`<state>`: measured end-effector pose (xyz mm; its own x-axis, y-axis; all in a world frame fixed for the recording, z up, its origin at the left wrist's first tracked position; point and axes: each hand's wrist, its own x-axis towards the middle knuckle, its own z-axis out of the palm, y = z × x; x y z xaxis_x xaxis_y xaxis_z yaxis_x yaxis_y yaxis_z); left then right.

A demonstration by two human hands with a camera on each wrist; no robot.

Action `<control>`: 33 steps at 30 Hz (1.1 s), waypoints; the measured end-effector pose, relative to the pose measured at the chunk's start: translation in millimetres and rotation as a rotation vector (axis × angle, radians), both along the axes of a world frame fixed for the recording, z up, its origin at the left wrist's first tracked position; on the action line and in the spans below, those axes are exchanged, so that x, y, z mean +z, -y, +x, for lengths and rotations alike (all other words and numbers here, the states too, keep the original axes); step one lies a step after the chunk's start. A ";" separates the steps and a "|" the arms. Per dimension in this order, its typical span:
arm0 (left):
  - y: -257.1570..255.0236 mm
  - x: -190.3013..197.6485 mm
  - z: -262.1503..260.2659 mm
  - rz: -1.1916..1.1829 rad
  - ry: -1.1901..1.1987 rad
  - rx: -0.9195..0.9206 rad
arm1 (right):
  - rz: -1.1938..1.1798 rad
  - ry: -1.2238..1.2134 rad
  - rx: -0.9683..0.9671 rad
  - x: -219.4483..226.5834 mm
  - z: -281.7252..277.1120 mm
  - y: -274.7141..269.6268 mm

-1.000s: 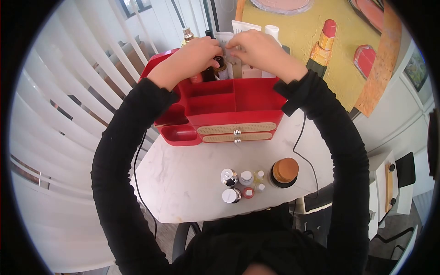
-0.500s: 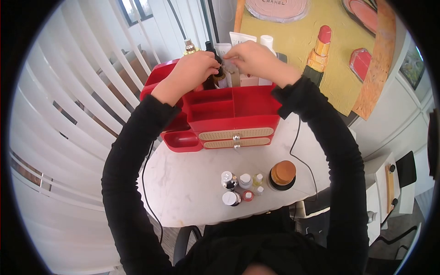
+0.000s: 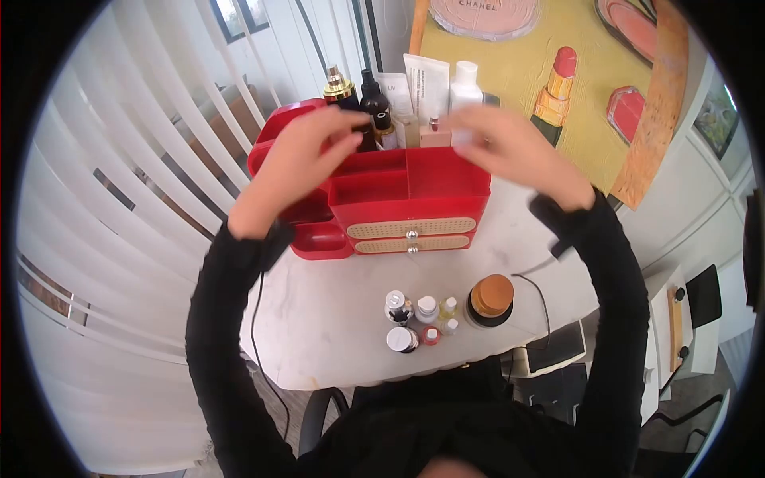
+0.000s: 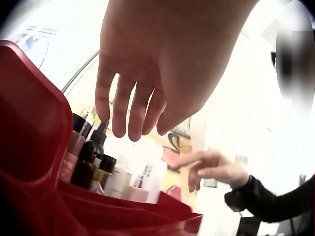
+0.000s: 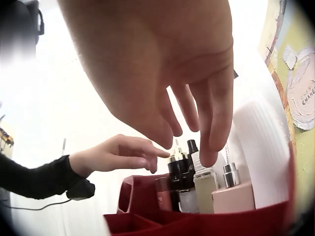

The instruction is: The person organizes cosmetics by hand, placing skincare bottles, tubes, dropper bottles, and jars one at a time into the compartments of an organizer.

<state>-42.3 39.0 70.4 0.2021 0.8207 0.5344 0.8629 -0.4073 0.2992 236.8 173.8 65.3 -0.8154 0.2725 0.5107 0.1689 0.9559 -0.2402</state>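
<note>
Now both hands (image 3: 303,155) have lifted off the bottles (image 3: 382,119), empty.

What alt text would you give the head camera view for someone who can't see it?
A person in black sleeves holds both open hands, left and right, above a red organizer with bottles packed in its back row. It stands on a white table, with small bottles and a brown-lidded jar nearer the person.
</note>
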 end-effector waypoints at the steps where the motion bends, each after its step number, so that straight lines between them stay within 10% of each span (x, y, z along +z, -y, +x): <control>1: 18.0 -4.5 4.2 -0.026 0.005 -0.055 | -0.118 0.080 0.008 -1.6 18.0 12.8; 18: 91.4 -97.2 87.0 -0.361 -0.137 -0.296 | -0.335 0.363 0.195 -102.9 93.6 86.3; 33: 88.4 -120.4 64.6 -0.450 0.058 -0.268 | 0.135 0.375 0.502 -88.0 9.0 99.5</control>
